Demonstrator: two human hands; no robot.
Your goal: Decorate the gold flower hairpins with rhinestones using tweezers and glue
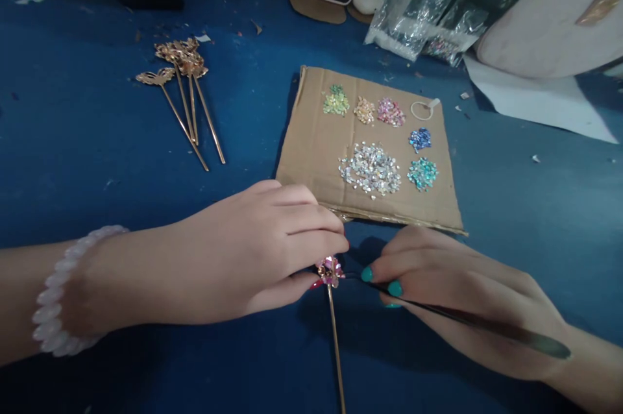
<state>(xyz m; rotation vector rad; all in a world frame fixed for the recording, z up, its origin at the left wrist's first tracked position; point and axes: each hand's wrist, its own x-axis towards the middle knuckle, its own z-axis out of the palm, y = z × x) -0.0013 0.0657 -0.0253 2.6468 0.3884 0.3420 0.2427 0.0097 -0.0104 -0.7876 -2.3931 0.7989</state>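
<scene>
One gold hairpin (335,342) is resting near the cardboard (311,148): the left hand (287,245) is pinching its flower head (329,271), the right hand (452,300) clasping black tweezers (506,331). Pink pieces (329,261) are apparently covering much; loose chip piles (370,169) are lying unset.

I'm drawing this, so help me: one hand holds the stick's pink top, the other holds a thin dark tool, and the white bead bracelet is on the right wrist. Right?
Not quite: the white bead bracelet is on the left wrist, with the left hand that holds the pink top. The head view shows it. The rest is right.
</scene>
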